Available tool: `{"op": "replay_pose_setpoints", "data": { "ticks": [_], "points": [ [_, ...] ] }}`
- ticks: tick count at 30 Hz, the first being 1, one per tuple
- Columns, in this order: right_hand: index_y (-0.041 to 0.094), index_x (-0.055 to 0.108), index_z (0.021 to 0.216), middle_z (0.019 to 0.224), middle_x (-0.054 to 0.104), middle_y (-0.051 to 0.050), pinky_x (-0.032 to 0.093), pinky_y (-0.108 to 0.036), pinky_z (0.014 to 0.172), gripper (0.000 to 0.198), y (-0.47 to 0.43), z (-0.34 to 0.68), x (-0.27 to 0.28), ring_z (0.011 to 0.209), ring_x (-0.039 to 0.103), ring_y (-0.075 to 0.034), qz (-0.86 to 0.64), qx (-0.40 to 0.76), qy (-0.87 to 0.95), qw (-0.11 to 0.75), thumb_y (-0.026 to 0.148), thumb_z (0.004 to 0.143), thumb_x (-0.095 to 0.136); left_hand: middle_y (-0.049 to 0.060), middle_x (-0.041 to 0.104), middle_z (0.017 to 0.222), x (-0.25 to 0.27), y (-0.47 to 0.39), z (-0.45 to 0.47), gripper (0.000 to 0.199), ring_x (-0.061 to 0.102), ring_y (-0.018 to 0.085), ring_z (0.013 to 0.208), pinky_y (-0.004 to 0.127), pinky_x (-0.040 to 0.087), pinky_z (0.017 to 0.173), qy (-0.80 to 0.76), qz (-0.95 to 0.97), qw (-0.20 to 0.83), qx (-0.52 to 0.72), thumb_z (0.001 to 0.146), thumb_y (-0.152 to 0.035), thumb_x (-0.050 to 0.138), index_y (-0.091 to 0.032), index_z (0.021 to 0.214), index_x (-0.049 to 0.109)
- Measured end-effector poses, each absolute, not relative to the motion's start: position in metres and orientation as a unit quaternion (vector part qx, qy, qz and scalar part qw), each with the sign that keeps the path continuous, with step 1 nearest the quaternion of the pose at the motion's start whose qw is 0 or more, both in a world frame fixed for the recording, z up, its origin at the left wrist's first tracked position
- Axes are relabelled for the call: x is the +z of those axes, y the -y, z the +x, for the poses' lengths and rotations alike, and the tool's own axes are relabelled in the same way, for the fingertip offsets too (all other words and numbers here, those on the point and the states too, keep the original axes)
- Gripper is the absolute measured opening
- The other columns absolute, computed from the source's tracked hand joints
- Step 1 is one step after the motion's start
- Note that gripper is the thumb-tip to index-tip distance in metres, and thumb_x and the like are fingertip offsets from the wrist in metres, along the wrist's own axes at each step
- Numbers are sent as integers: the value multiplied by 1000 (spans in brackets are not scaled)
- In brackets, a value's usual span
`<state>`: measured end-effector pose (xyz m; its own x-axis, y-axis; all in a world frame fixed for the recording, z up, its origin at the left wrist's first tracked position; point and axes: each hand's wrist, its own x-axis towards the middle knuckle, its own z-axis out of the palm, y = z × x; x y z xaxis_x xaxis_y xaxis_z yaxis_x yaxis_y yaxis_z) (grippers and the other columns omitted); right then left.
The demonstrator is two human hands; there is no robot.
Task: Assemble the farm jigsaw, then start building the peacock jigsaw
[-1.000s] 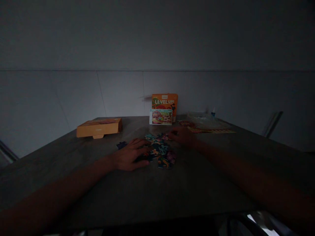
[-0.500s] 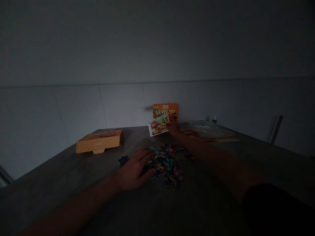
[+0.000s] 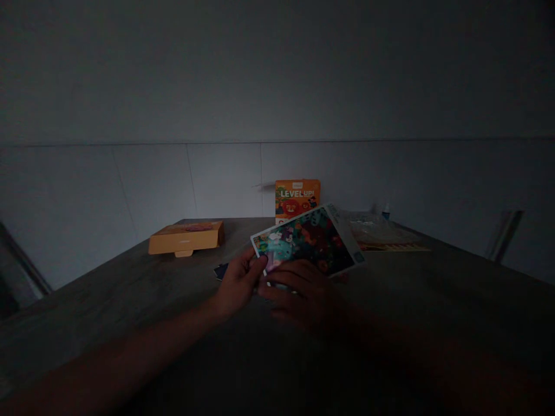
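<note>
A glossy picture card [image 3: 303,238] with a white border and a dark teal and red scene is held up tilted above the table. My left hand [image 3: 237,288] pinches its lower left corner, thumb on the front face. My right hand [image 3: 303,292] lies in front of the card's lower edge, its fingers stretched apart and touching the card. A dark blue puzzle piece [image 3: 220,270] shows just left of my left hand. The card and my hands hide most of the other puzzle pieces.
An orange box marked "LEVEL UP!" [image 3: 297,196] stands against the wall behind the card. An open orange box [image 3: 186,238] lies at the left. Clear plastic wrapping [image 3: 368,226], a flat printed sheet [image 3: 396,246] and a small bottle [image 3: 385,212] are at the right.
The right hand has come back from the orange box with the picture card. The left hand has left the puzzle pile and taken the card's corner. A different picture now shows.
</note>
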<state>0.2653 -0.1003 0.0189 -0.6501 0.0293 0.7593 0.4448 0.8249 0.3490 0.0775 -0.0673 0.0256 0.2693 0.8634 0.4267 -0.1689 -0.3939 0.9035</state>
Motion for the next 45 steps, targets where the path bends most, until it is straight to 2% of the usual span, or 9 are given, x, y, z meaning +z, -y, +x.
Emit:
{"op": "replay_pose_setpoints", "data": {
  "ticks": [2, 6, 10, 15, 19, 25, 33, 40, 45],
  "points": [
    [20, 63, 122, 113, 71, -10, 52, -41, 91, 36, 88, 270, 19, 108, 63, -25, -145, -238, 856, 435, 41, 92, 65, -2, 64, 64, 26, 60, 71, 45, 56, 12, 50, 21, 46, 47, -279, 631, 461, 558, 75, -56, 77, -16, 92, 66],
    [17, 67, 98, 94, 70, -11, 52, -40, 82, 23, 65, 279, 14, 92, 65, -25, -360, -142, 752, 534, 38, 89, 64, -1, 67, 71, 25, 45, 58, 42, 62, 14, 58, 22, 50, 52, -318, 569, 397, 647, 74, -51, 78, -18, 92, 60],
    [19, 67, 74, 70, 68, -5, 49, -33, 60, 36, 58, 284, 15, 63, 63, -20, -518, 127, 720, 444, 51, 89, 59, -4, 67, 71, 25, 43, 59, 39, 64, 14, 58, 23, 52, 52, -333, 500, 427, 676, 77, -44, 76, -22, 99, 53],
    [19, 72, 88, 89, 76, -9, 53, -33, 66, 34, 60, 271, 8, 77, 69, -23, -483, 257, 730, 409, 47, 92, 54, -2, 70, 83, 20, 47, 71, 51, 70, 18, 70, 30, 58, 62, -258, 487, 517, 656, 72, -42, 81, -23, 106, 49],
    [18, 69, 97, 91, 75, -9, 53, -30, 64, 32, 35, 272, 18, 78, 69, -22, -513, 235, 667, 487, 40, 95, 47, 0, 70, 83, 11, 42, 73, 51, 70, 21, 78, 33, 57, 69, -274, 560, 525, 580, 68, -35, 82, -21, 107, 52],
    [14, 74, 106, 106, 74, -10, 50, -30, 80, 27, -53, 310, 88, 95, 67, -24, -602, -50, 691, 397, 21, 90, 53, 5, 67, 98, 0, 21, 65, 34, 65, 21, 96, 31, 51, 75, -383, 594, 353, 613, 69, -19, 64, -21, 98, 47],
    [13, 79, 101, 108, 74, -16, 43, -39, 93, 27, -142, 326, 87, 111, 59, -32, -649, -118, 687, 305, 14, 87, 55, 5, 61, 103, -13, 13, 62, 36, 59, 23, 104, 42, 49, 91, -435, 651, 179, 596, 69, -9, 53, -21, 103, 47],
    [10, 76, 106, 110, 70, -20, 44, -38, 92, 30, -176, 321, 68, 113, 57, -33, -688, -131, 653, 288, 17, 91, 52, 7, 59, 109, -9, 23, 68, 37, 56, 25, 109, 47, 45, 99, -431, 674, 178, 572, 70, -6, 51, -22, 103, 48],
    [10, 64, 129, 135, 53, -25, 42, -40, 97, 40, -165, 318, 70, 124, 47, -34, -717, -164, 606, 304, 18, 94, 47, 8, 60, 110, -7, 23, 66, 37, 56, 28, 111, 50, 45, 99, -442, 672, 180, 566, 70, -6, 52, -21, 104, 48]
  ]
}}
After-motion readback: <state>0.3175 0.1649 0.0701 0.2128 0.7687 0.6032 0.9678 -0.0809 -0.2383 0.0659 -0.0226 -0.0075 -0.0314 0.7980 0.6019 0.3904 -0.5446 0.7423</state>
